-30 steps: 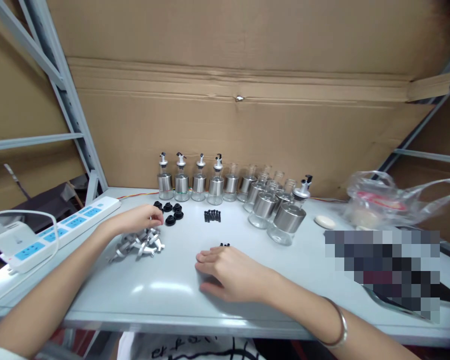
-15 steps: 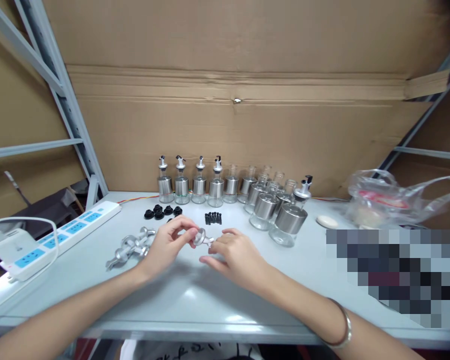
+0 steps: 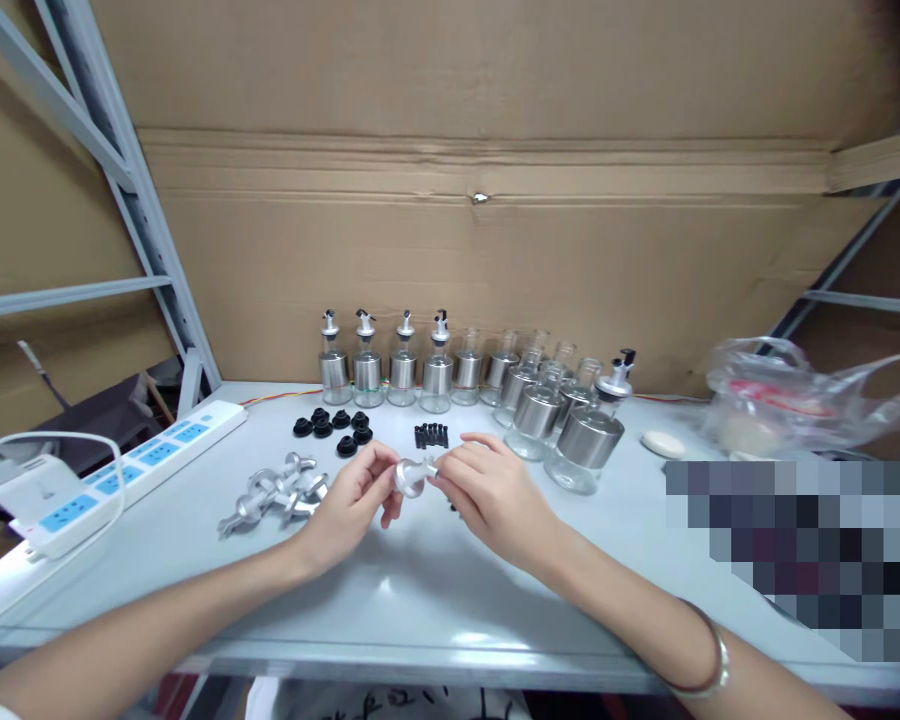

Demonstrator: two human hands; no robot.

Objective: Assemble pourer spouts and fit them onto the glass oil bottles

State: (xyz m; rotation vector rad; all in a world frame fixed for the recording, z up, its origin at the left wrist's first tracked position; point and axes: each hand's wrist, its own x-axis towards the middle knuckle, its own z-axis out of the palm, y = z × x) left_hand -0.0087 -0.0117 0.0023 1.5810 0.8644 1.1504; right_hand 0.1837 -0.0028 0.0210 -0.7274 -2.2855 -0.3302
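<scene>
My left hand [image 3: 360, 490] pinches a silver bottle pourer spout [image 3: 408, 479] by its wide round base, in front of me over the table. My right hand [image 3: 491, 490] has its fingertips closed on the narrow end of the same pourer spout; what else they may hold is hidden. A small dark piece [image 3: 454, 507] shows just below the right fingers, partly covered. Left of my left hand lies a pile of similar silver pourer spouts [image 3: 259, 495]. Black stoppers [image 3: 322, 427] sit behind it, and a row of small black levers [image 3: 431, 436] lies beyond my hands.
Glass bottles with steel sleeves [image 3: 437, 375] line the back, several with pourers fitted; others cluster right [image 3: 586, 440]. A power strip [image 3: 150, 460] runs along the left. On the right are a white disc [image 3: 663, 444] and a clear plastic bag [image 3: 780, 395]. Cardboard [image 3: 480, 270] walls the back.
My right fingers have closed in on the pourer's narrow end, and the pourer has turned slightly. My left hand still holds its base. The view has shifted a little.
</scene>
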